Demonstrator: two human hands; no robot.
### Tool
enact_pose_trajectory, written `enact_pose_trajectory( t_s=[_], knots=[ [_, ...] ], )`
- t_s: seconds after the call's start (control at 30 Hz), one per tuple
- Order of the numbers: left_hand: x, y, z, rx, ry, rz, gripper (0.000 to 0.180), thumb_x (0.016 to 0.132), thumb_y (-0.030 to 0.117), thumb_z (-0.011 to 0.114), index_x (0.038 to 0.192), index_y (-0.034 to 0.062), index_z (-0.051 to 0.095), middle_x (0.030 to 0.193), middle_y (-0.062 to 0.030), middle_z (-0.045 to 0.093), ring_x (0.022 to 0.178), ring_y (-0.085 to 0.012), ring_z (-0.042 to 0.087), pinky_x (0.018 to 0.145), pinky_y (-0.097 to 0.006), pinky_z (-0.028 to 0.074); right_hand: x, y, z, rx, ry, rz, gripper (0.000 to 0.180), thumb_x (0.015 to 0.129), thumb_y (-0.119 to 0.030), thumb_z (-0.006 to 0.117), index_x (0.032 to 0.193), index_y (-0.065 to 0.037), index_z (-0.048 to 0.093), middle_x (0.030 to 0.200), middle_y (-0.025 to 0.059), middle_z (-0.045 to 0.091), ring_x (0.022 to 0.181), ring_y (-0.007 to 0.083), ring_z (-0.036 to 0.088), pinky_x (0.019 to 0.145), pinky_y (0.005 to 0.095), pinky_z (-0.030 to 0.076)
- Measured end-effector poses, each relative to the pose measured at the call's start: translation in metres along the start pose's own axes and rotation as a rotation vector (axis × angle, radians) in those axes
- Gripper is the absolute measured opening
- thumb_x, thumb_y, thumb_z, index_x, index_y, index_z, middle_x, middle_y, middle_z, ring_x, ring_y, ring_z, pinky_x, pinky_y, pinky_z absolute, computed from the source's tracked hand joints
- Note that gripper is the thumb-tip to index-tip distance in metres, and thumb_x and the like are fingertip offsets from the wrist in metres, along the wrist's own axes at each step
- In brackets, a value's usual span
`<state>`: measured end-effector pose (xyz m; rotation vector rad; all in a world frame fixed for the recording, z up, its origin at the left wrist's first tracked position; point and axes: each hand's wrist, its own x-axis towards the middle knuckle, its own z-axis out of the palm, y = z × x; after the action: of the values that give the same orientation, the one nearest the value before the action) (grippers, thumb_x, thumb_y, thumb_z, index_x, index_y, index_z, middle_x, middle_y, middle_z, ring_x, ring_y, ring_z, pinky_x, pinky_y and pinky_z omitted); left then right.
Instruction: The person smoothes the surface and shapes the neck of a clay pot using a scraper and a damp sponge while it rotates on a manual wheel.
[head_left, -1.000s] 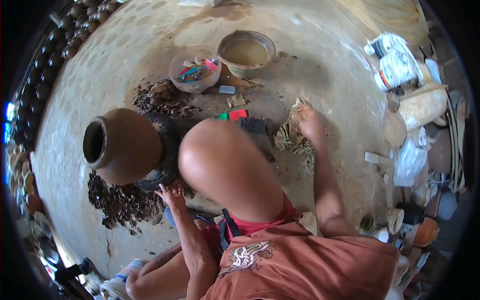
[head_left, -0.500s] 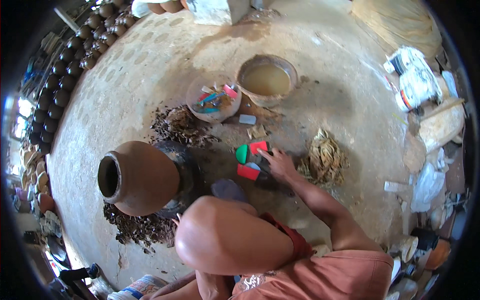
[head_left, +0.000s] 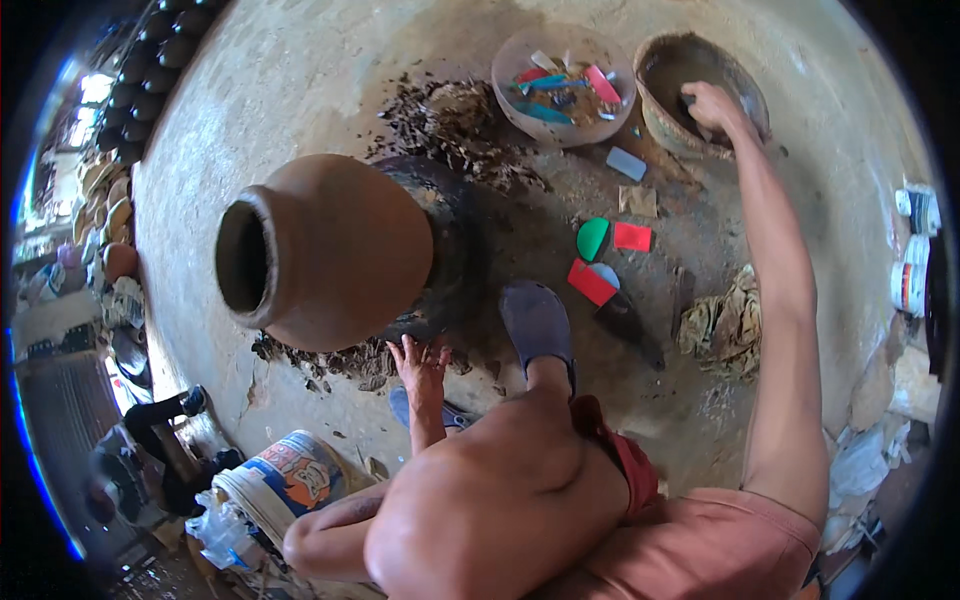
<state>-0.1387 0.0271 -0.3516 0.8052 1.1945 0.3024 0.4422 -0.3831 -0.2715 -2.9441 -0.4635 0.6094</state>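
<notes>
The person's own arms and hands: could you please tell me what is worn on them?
Nothing, as far as the head view shows. The left hand and right hand are bare, without gloves, and both forearms are uncovered, with no sleeves, watch or bands visible.

Shallow bowl (head_left: 520, 100) of coloured scraps, crumpled rag (head_left: 722, 322), painted bucket (head_left: 290, 480) (lower left), red and green shapes (head_left: 610, 240).

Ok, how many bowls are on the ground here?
2: a shallow bowl holding coloured tools, and right of it a clay bowl with the right hand in it. None looks hidden.
</notes>
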Motion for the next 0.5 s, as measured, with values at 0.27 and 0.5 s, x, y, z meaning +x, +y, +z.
enact_pose_trajectory(
  t_s=[0.27, 0.5],
  knots=[
    [-0.001, -0.001, 0.038, 0.154, -0.048, -0.024, 0.081, 0.114, 0.047, 0.050, 0.171, 0.0369, -0.007, 0.158, -0.0197, 0.047, 0.124, -0.0372, 0.068, 0.096, -0.053, 0.054, 0.087, 0.116, 0.048, -0.264, -0.033, 0.093, 0.028, 0.095, -0.011, 0.066, 0.117, 0.005, 0.074, 0.119, 0.0297, 0.074, 0.114, 0.0454, 0.073, 0.092, 0.0529, 0.060],
    [-0.011, 0.021, 0.014, 0.162, 0.042, 0.007, 0.072, 0.114, 0.046, 0.049, 0.169, 0.0297, 0.006, 0.150, -0.0172, 0.053, 0.129, -0.0387, 0.063, 0.096, -0.053, 0.056, 0.005, -0.005, 0.001, 0.132, 0.277, 0.053, 0.040, 0.088, -0.018, 0.064, 0.125, -0.008, 0.076, 0.117, 0.0255, 0.076, 0.112, 0.0416, 0.074, 0.096, 0.0520, 0.059]
  ],
)
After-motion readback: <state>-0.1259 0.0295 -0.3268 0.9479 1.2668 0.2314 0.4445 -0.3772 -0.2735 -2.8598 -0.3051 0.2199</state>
